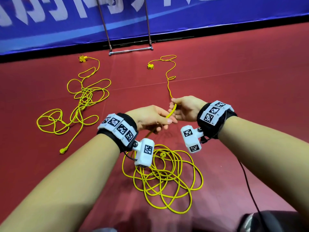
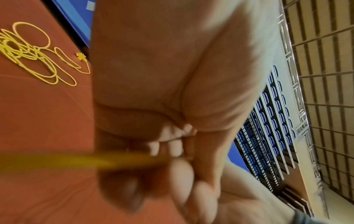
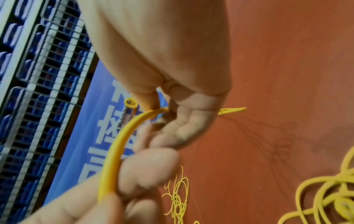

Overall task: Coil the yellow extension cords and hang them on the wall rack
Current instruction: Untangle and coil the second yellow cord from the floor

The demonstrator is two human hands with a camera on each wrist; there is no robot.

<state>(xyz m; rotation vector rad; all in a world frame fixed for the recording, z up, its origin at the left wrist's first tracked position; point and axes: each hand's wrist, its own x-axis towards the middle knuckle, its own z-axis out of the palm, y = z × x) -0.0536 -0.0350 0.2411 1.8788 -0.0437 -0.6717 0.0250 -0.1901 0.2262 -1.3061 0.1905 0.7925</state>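
I hold one yellow extension cord (image 1: 172,110) between both hands above the red floor. My left hand (image 1: 160,120) grips it from the left, and my right hand (image 1: 177,108) pinches it just beyond. From the right hand the cord snakes away to its socket end (image 1: 150,66). Its loose loops (image 1: 162,178) lie in a pile under my wrists. The right wrist view shows the cord (image 3: 118,144) arching between curled fingers. It is a blurred streak (image 2: 76,159) in the left wrist view. A second yellow cord (image 1: 80,106) lies tangled at the left.
A metal tube rack (image 1: 130,51) stands against the blue banner wall (image 1: 217,14) straight ahead. The second cord's socket (image 1: 82,58) and plug (image 1: 63,150) lie on the floor. A thin black cable (image 1: 247,181) hangs from my right wrist. A dark object (image 1: 267,221) sits bottom right.
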